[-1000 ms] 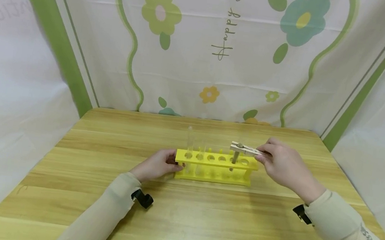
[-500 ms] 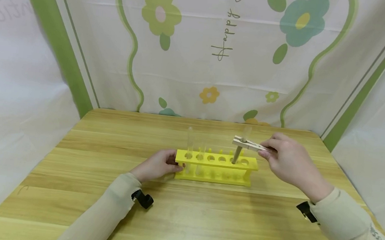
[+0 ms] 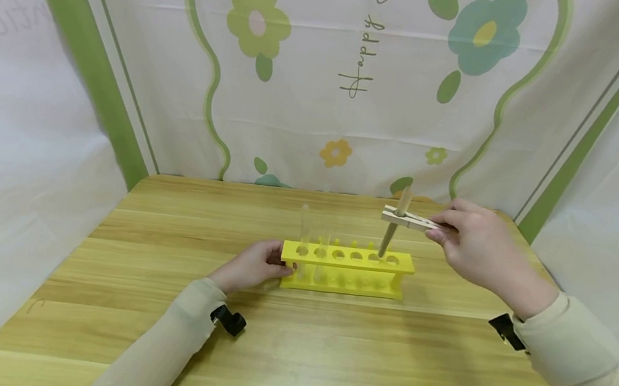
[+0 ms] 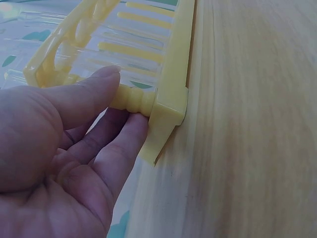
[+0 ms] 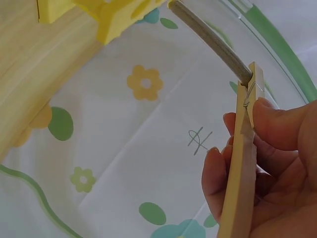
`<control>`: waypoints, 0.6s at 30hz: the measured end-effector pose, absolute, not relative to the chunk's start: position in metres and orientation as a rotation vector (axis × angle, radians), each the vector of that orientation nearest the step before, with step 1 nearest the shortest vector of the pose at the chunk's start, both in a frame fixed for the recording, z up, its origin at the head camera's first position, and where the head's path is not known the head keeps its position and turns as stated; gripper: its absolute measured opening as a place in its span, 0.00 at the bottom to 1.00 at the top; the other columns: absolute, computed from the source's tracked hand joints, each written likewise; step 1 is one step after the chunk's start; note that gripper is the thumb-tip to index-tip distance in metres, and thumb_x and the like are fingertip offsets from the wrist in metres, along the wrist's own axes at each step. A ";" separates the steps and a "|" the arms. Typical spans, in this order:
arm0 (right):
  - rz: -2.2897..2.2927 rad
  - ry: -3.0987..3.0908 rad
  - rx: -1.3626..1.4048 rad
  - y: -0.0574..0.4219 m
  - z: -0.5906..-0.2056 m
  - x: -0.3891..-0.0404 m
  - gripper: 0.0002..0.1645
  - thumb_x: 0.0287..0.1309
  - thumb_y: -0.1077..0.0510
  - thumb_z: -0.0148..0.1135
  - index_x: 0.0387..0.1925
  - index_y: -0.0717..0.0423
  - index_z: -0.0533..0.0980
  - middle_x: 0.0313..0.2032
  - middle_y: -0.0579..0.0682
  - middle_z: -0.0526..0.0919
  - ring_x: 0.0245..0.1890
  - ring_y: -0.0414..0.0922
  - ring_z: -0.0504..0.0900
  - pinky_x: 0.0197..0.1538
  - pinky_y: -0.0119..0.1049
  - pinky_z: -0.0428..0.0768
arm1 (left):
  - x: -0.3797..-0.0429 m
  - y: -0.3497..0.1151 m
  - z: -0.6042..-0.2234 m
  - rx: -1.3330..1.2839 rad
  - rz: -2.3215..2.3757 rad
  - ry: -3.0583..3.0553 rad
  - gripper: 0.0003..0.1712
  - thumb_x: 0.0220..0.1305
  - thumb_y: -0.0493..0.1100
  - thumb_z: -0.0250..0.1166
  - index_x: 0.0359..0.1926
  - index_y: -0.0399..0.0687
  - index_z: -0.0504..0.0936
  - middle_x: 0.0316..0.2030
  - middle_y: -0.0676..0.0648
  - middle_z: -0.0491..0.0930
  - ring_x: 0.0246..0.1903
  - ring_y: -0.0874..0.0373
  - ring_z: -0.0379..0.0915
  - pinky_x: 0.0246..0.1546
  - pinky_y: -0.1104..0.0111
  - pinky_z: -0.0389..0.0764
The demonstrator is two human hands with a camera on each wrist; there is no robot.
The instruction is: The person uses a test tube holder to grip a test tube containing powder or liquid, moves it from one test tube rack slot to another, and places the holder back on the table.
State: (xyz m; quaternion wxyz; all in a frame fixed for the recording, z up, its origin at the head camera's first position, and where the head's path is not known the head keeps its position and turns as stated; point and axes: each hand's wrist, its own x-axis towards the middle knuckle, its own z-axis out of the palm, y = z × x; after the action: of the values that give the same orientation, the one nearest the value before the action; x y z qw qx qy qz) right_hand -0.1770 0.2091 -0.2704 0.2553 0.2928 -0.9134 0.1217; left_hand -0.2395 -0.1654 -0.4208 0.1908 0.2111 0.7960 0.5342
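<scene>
My left hand point(image 3: 255, 268) pinches the left end post of a yellow test tube rack point(image 3: 346, 264); thumb and fingers close around that post point(image 4: 132, 99) in the left wrist view. With my right hand point(image 3: 484, 253) I grip a wooden test tube holder point(image 3: 417, 223). Its front end clasps a tilted test tube point(image 3: 389, 240) whose lower part looks grey-brown, the upper part clear. The tube's bottom end overlaps the rack's top plate near the right-hand holes. In the right wrist view, thumb and fingers lie along the wooden handle point(image 5: 237, 173).
Two clear test tubes, one taller point(image 3: 306, 223) and one shorter point(image 3: 324, 241), stand in the rack's leftmost holes. The rack sits on a wood-grain table point(image 3: 290, 351). A white flowered cloth point(image 3: 297, 101) hangs behind the table, with white sheets at both sides.
The right hand has risen and moved right with the holder, drawing the filled test tube upward out of its rack hole and tilting it more. The left hand stays on the rack.
</scene>
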 end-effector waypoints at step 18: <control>0.296 -2.509 0.719 0.219 -0.252 -0.170 0.08 0.52 0.65 0.73 0.35 0.65 0.84 0.30 0.49 0.77 0.25 0.43 0.71 0.29 0.42 0.74 | -0.239 -0.166 -0.418 0.625 1.461 2.271 0.11 0.68 0.37 0.65 0.49 0.43 0.78 0.45 0.47 0.82 0.47 0.54 0.78 0.46 0.63 0.81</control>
State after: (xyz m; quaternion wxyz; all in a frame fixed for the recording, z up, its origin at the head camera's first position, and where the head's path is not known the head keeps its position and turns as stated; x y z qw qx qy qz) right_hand -0.1697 0.2185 -0.2520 0.2546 0.2649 -0.9237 0.1090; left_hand -0.2387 -0.1656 -0.4183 0.1839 0.2215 0.8055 0.5180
